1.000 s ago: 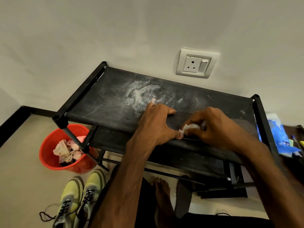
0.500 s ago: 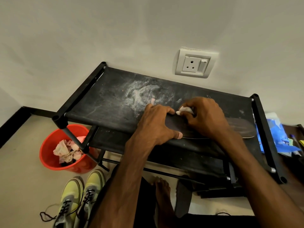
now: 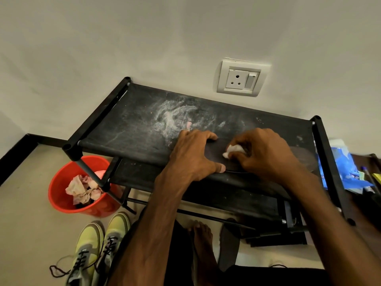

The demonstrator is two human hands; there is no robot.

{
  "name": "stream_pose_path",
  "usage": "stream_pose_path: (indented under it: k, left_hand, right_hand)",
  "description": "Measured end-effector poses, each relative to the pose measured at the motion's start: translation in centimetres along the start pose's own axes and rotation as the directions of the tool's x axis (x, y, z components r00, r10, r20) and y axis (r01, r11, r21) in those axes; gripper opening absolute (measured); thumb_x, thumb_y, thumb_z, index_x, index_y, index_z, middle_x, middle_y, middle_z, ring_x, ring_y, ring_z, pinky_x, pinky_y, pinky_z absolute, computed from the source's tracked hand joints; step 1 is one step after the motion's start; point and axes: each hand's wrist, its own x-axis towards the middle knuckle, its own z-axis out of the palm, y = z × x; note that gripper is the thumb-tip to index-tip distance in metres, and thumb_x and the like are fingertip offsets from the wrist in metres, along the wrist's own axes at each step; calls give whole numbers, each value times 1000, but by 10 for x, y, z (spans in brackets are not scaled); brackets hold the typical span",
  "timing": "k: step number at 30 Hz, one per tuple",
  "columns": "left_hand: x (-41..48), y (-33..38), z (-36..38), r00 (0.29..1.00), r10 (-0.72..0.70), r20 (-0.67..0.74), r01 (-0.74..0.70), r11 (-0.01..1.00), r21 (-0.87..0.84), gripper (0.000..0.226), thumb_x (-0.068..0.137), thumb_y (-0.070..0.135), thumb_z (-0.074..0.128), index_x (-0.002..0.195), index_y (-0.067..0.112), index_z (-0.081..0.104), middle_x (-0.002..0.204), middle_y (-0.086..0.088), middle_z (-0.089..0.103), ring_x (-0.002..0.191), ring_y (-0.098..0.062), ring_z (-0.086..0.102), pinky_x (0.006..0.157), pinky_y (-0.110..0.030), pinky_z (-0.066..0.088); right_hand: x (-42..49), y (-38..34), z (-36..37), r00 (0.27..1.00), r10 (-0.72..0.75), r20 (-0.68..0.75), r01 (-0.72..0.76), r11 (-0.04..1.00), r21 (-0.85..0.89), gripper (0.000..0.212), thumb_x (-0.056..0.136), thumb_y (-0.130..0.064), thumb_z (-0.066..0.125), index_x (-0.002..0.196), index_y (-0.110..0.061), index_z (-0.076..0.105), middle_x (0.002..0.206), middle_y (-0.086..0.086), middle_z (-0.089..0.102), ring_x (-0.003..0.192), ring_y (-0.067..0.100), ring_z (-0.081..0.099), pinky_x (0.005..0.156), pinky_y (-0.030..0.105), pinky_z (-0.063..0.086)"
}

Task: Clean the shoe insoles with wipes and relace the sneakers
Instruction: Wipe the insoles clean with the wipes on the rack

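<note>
Your right hand [image 3: 266,155] pinches a crumpled wipe [image 3: 234,150] onto the insole [image 3: 303,158]. Your left hand [image 3: 195,155] spans its end, curled fingers and thumb apparently clamping the edges.

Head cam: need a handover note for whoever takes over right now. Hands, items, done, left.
Left hand holds the insole down on the rack top, fingers at its far edge, thumb at the near edge.
Right hand pinches a wipe against that insole.
Second insole lies on the floor. The sneakers stand near the red bin, one lace trailing.
Done: crumpled wipes are in the bin.
Left: finish this insole, check the floor one, relace.
</note>
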Motion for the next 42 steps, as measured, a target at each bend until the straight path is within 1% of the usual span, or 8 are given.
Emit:
stream_pose_path:
  k: [6, 13, 19, 24, 30, 34, 37, 42]
  left_hand:
    - [-1, 0, 0, 1000, -10, -4, 10, 1000, -22, 79, 68, 47, 88, 139, 35, 54, 137, 11, 50, 134, -14, 30, 112, -41, 37]
    - [-1, 1, 1, 998, -52, -28, 51, 997, -57, 84, 62, 46, 92, 137, 38, 56, 136, 8, 50, 133, -14, 33, 111, -43, 40]
    - [-1, 2, 1, 1000, -16, -14, 16, 1000, -18, 80, 68, 46, 89, 139, 35, 54, 140, 10, 49, 136, -15, 30, 113, -42, 37]
    - [-3, 2, 0, 1000, -23, -2, 22, 999, -24, 79, 70, 46, 88, 140, 34, 54, 138, 10, 49, 135, -15, 29, 113, -42, 37]
    - [-4, 3, -1, 998, -50, -32, 48, 996, -76, 81, 64, 43, 92, 137, 35, 57, 131, 9, 48, 133, -13, 34, 111, -38, 40]
    - [-4, 5, -2, 999, -40, -35, 38, 997, -63, 81, 65, 44, 91, 138, 33, 57, 133, 7, 52, 133, -15, 34, 110, -41, 40]
    - [-4, 6, -1, 999, -25, -20, 24, 999, -31, 81, 69, 44, 89, 141, 33, 53, 136, 7, 49, 133, -15, 31, 110, -40, 39]
    - [-5, 6, 0, 1000, -27, 4, 27, 1000, -11, 80, 72, 43, 87, 142, 33, 51, 140, 8, 47, 137, -15, 25, 113, -41, 36]
  right_hand:
    - [18, -3, 12, 987, 22, -159, -10, 997, 74, 14, 84, -32, 76, 98, -30, 79, 86, -5, 75, 79, 18, 68, 73, 41, 59]
    - [-11, 2, -12, 987, -71, 144, 45, 984, 170, 6, 83, -33, 80, 89, -33, 80, 59, -22, 64, 60, -6, 61, 53, 16, 44]
    - [-3, -1, -1, 1000, 16, 12, -17, 998, 65, 22, 80, -52, 73, 96, -37, 77, 79, -13, 71, 74, 9, 67, 71, 40, 60]
    - [20, -4, 12, 976, 113, -189, -91, 989, 119, 20, 81, -41, 75, 89, -23, 77, 75, -2, 72, 73, 22, 69, 70, 45, 60]
    - [3, -1, 0, 1000, -21, 0, 21, 991, 135, 20, 82, -47, 76, 85, -28, 80, 65, -12, 68, 61, 7, 64, 61, 37, 58]
    - [-14, -5, -11, 985, -49, 163, 24, 988, 152, 33, 70, -57, 66, 87, -31, 78, 81, -10, 75, 70, 4, 68, 66, 37, 61]
    - [-10, -5, -7, 995, -15, 96, 6, 996, 93, 33, 71, -61, 68, 88, -35, 78, 78, -11, 73, 70, 7, 66, 67, 42, 61]
    - [16, -7, 15, 981, 92, -172, -71, 989, 127, 19, 81, -40, 76, 92, -25, 79, 77, -1, 73, 74, 22, 70, 69, 46, 61]
